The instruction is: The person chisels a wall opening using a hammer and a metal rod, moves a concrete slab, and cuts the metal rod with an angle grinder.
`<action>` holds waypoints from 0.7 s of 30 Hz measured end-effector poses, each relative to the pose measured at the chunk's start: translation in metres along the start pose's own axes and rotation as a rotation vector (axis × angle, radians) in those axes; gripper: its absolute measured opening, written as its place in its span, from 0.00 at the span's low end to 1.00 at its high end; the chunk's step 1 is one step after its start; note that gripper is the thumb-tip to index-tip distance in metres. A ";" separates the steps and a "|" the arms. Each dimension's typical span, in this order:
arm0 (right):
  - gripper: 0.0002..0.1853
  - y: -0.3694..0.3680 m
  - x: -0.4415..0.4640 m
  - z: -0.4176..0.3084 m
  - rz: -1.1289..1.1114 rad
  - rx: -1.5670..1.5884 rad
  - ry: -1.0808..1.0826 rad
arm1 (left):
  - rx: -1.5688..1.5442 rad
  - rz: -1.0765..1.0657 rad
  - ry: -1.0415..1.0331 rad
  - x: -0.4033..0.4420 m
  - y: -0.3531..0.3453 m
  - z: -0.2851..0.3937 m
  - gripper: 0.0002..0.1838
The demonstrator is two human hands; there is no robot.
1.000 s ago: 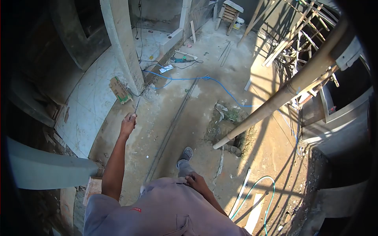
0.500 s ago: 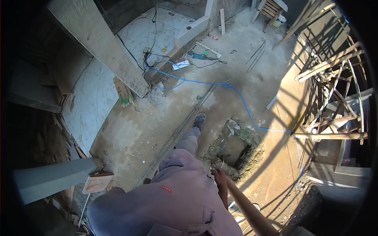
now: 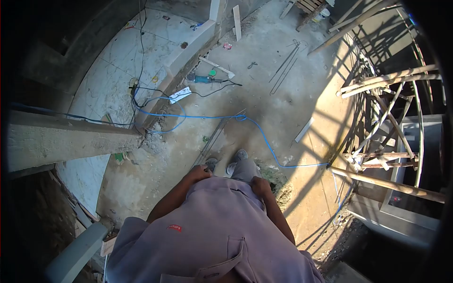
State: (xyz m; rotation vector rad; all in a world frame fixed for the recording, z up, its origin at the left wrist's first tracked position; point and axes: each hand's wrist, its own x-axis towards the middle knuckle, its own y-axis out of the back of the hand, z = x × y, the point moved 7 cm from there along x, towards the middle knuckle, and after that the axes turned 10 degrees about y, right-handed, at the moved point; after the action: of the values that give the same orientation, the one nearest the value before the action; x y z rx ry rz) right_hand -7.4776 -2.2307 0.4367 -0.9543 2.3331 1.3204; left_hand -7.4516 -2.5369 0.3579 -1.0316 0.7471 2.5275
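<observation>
My left hand (image 3: 202, 172), fingers curled, is at the left front of my waist, beside the hem of my mauve shirt (image 3: 212, 212). What it grips, if anything, is hidden. My right hand (image 3: 259, 187) is closed against the right side of my waist, by the grey trousers (image 3: 245, 169); its fingertips are hard to see. Below the hands, my left shoe (image 3: 211, 163) and right shoe (image 3: 241, 154) stand on the dusty concrete floor (image 3: 141, 174).
A blue hose or cable (image 3: 269, 141) crosses the floor ahead. A teal power tool (image 3: 203, 79) lies near the tiled step (image 3: 188, 49). Thin metal rods (image 3: 212, 141) lie before my feet. A hole's edge (image 3: 283, 188) shows at right, near wooden poles (image 3: 387, 181) and a concrete pillar (image 3: 71, 141) at left.
My left hand has come into view at the waist. The right hand has drawn in to the trousers. Both shoes now show, and a tan pole-like shape beside the right arm is out of view.
</observation>
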 end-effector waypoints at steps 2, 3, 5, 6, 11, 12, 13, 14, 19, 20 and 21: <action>0.15 0.040 0.051 -0.010 -0.180 -0.046 0.119 | 0.025 0.004 0.026 0.024 0.000 0.001 0.26; 0.15 0.052 0.072 -0.018 -0.334 -0.066 0.222 | 0.085 -0.005 0.039 0.036 -0.003 0.002 0.27; 0.16 0.100 0.104 -0.044 -0.500 -0.113 0.311 | -0.007 0.120 0.099 0.046 0.004 0.023 0.25; 0.16 0.115 0.126 -0.051 -0.628 -0.132 0.381 | -0.054 0.230 0.139 0.050 0.013 0.036 0.24; 0.18 0.148 0.274 0.005 -1.163 -0.381 0.495 | -0.286 0.260 0.430 0.118 -0.020 0.092 0.19; 0.19 0.153 0.302 0.022 -1.389 -0.420 0.511 | -0.376 0.316 0.434 0.131 -0.029 0.117 0.19; 0.18 0.168 0.328 0.033 -1.406 -0.412 0.375 | -0.442 0.371 0.431 0.143 -0.025 0.140 0.18; 0.17 0.179 0.334 0.017 -1.560 -0.478 0.425 | -0.356 0.320 0.504 0.152 -0.030 0.159 0.17; 0.15 0.182 0.370 0.112 -1.832 -0.217 0.558 | -0.455 0.271 0.666 0.182 -0.066 0.225 0.17; 0.15 0.197 0.378 0.097 -1.902 -0.228 0.406 | -0.624 0.200 0.673 0.175 -0.062 0.240 0.16; 0.16 0.206 0.389 0.091 -1.964 -0.250 0.250 | -0.799 0.134 0.672 0.166 -0.052 0.257 0.16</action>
State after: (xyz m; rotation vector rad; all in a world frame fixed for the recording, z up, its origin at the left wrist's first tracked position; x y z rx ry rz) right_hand -7.9086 -2.2375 0.3095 -2.3811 0.3455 0.4620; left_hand -7.6851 -2.3333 0.3760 -2.2063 -0.1315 2.6217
